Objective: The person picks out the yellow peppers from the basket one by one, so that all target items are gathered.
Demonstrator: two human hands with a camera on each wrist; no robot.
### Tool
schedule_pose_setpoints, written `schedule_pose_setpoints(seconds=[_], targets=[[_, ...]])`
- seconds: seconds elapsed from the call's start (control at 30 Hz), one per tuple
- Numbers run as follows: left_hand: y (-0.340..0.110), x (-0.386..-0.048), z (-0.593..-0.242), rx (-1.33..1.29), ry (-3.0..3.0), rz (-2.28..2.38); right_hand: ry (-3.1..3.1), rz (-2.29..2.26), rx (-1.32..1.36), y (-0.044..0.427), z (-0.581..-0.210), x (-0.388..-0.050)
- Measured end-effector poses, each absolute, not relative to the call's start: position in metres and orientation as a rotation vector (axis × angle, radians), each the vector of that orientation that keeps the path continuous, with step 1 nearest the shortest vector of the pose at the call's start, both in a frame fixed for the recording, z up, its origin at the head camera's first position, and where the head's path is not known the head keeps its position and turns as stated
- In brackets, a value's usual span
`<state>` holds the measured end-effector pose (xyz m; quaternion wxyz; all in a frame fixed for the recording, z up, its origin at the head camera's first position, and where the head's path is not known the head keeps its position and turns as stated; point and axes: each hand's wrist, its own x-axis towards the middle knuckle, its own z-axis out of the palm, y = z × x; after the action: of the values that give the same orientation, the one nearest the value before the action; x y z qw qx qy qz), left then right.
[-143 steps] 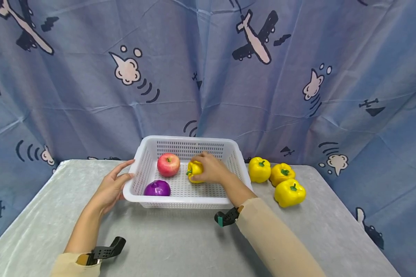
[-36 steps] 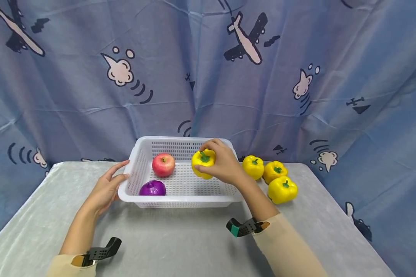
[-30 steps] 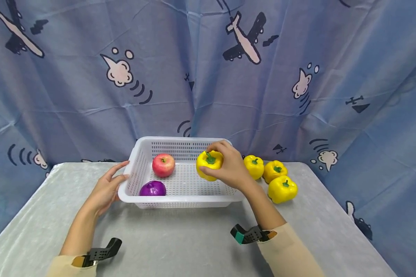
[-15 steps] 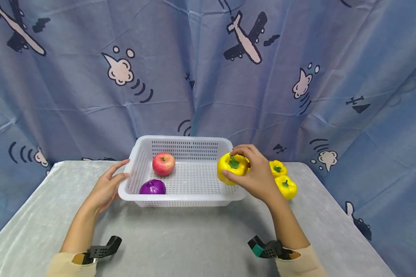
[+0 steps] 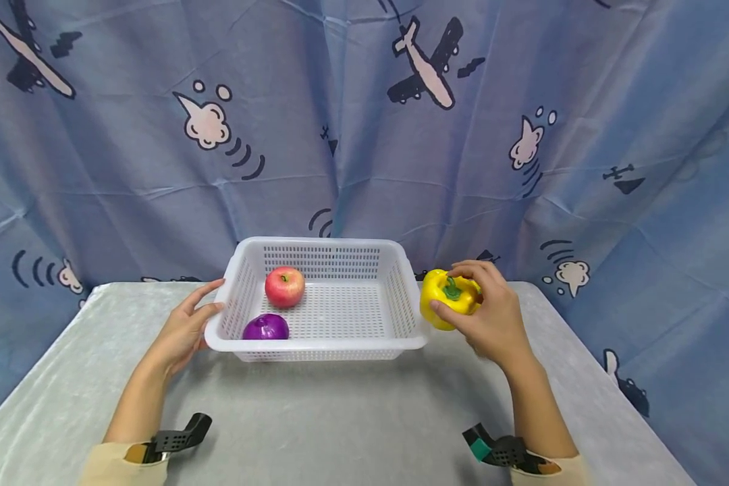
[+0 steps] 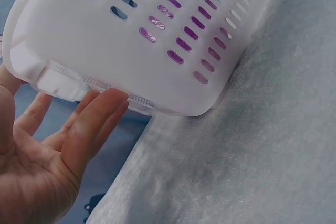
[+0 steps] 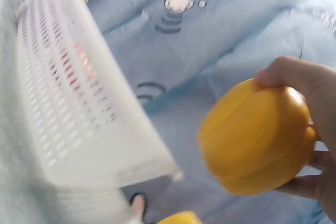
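A yellow bell pepper (image 5: 445, 307) with a green stem is gripped between the thumb and fingers of my right hand (image 5: 492, 314), just right of the basket's right end. The right wrist view shows this pepper (image 7: 254, 137) held above the table, apart from the basket. My left hand (image 5: 179, 334) touches the left end of the white plastic basket (image 5: 316, 345), its fingers fairly straight against the rim. Inside the basket, a red apple (image 5: 285, 287) lies at the back left and a purple onion (image 5: 266, 327) at the front left.
Part of another yellow pepper (image 7: 181, 217) shows at the bottom of the right wrist view; in the head view the right hand and held pepper mostly cover that spot. A blue patterned curtain (image 5: 364, 135) hangs behind the grey-white cloth-covered table (image 5: 328, 418).
My right hand has lifted the yellow bell pepper out of the basket and carried it right, past the basket's right rim. The left hand stays at the basket's left end.
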<state>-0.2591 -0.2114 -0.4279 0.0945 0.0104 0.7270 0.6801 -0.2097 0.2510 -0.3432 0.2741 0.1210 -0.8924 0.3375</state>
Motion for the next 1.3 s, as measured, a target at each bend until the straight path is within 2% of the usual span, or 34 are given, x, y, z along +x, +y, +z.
schedule_pose_setpoints(seconds=[0.4,1.3], targets=[[-0.212,-0.261,-0.428,0.025,2.149,2.011,-2.417,0.882,0.080,0.276,-0.371,-0.226],[-0.209,-0.260,-0.428,0.019,2.162,2.002,-2.569,0.890,0.103,0.278,-0.414,-0.240]])
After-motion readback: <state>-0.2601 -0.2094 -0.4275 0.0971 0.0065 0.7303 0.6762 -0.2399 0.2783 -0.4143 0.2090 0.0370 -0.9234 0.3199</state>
